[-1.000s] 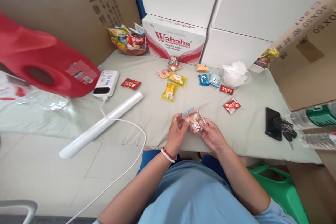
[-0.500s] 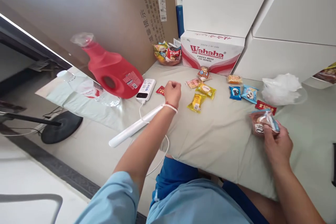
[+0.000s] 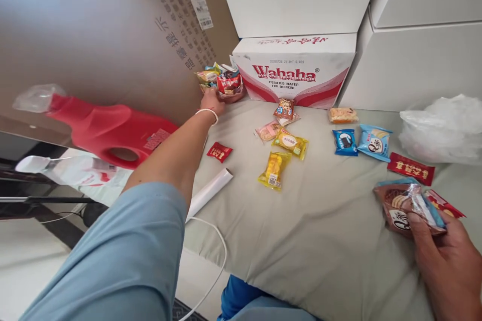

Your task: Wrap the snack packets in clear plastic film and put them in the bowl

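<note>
My left hand (image 3: 214,102) reaches to the near side of a bowl (image 3: 236,96) heaped with wrapped snacks. Its fingers look curled on the rim, partly hidden. At the right, my right hand (image 3: 446,248) pinches a brown and blue packaged cake (image 3: 401,205), thumb on its front. Just behind that cake shows a red and cream packet (image 3: 446,204); whether the hand holds it too is unclear. Nearby lie a red packet (image 3: 410,169), a light-blue packet (image 3: 374,141) and a dark-blue packet (image 3: 344,142).
Two yellow packets (image 3: 274,170), a pink packet (image 3: 267,131) and a brown packet (image 3: 284,109) lie mid-surface. A small red packet (image 3: 219,151) and a white tube (image 3: 211,191) sit leftward. Behind stands a Wahaha box (image 3: 289,77). A red jug (image 3: 113,133) lies left; a plastic bag (image 3: 442,130) right.
My left hand has moved forward and left, past the small red packet, to the snack bowl. My right hand keeps the packaged cake. The view has shifted closer.
</note>
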A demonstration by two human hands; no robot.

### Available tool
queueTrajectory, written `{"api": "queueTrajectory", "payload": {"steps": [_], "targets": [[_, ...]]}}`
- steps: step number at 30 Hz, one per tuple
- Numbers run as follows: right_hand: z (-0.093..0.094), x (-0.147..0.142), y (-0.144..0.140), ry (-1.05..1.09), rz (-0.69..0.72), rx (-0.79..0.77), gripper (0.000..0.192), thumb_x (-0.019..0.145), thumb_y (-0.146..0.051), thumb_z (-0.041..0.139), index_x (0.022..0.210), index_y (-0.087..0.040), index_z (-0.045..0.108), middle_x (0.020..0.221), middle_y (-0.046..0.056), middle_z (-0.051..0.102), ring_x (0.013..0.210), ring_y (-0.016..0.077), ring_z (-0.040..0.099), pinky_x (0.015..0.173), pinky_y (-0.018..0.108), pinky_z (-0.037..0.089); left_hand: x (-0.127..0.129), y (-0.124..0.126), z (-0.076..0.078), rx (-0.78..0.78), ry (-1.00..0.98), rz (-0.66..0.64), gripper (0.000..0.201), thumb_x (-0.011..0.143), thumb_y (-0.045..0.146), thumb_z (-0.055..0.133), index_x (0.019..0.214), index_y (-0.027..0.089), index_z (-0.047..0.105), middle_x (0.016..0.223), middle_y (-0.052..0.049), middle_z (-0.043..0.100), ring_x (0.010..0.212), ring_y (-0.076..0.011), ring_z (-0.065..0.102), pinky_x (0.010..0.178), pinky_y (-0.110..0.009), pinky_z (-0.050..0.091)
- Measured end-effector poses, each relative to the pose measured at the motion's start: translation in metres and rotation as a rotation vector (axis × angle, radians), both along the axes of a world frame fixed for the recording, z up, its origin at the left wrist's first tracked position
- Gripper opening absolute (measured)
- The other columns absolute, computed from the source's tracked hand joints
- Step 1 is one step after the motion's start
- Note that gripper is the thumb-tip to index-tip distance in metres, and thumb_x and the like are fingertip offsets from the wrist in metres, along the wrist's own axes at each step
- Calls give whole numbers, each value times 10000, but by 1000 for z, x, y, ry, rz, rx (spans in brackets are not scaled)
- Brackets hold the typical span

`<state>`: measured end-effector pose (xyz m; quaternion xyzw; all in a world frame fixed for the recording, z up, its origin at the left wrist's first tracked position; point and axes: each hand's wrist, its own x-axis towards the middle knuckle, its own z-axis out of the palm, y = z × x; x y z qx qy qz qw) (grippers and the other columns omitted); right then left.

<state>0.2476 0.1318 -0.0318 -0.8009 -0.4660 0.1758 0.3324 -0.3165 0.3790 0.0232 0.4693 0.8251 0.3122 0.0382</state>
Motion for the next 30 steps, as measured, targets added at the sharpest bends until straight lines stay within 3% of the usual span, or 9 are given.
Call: {"api": "queueTrajectory", "payload": {"steps": [4,9,12,15,18,23,25,27,30], "targets": [[-1,2,2,55,-2,-22,658,827,-745,607,1347,-348,676,1088,131,770,1098,446,696,985,612,511,17,-18,-17,-106,140,-50,199,914,234,636,1068,110,605,1347,-153,588,1234,-272,561,1100,-373,392],[-2,5,5,76,43,-10,712,799,-757,614,1277,-236,701,1023,134,775,976,388,718,881,520,542,55,-79,-13,-230,325,-20,197,935,307,576,1068,176,641,1274,-152,644,1165,-326,604,982,-412,452],[-7,6,7,73,79,44,720,800,-758,599,1240,-198,703,991,120,773,900,338,715,802,454,546,84,-128,-7,-275,359,-115,254,941,358,533,1066,194,681,1235,-164,671,1131,-365,630,900,-431,466],[-11,8,9,88,127,77,701,812,-744,588,1230,-192,696,967,109,765,864,306,708,757,401,535,121,-173,-5,-255,328,-231,255,935,383,537,1010,224,720,1138,-131,715,1069,-347,662,832,-398,466],[-12,9,11,106,163,85,690,819,-738,582,1218,-185,694,941,110,756,831,298,697,733,388,521,162,-199,-6,-203,274,-336,233,930,402,568,975,253,741,1098,-90,740,1015,-301,684,791,-360,462],[-10,10,11,121,212,120,675,833,-732,568,1205,-181,688,908,102,754,805,288,676,713,374,504,213,-188,12,-66,157,-396,154,898,364,638,961,272,745,1057,-44,755,987,-252,688,816,-339,474],[-10,11,10,140,237,137,646,845,-714,567,1197,-186,687,916,100,755,800,276,672,705,358,501,223,-171,26,59,-77,-387,111,828,338,724,902,259,744,978,-20,753,961,-231,674,834,-324,475],[-10,11,9,155,263,150,607,861,-695,561,1176,-191,689,901,95,751,794,267,667,699,347,497,228,-153,41,223,-446,-355,114,750,295,788,814,223,726,860,-3,727,883,-196,648,810,-293,474],[-11,12,10,160,289,156,581,872,-681,552,1153,-192,689,892,94,746,780,261,658,693,344,494,231,-131,60,327,-788,-335,181,797,330,757,738,186,666,712,15,649,647,-113,546,631,-229,437]]}}
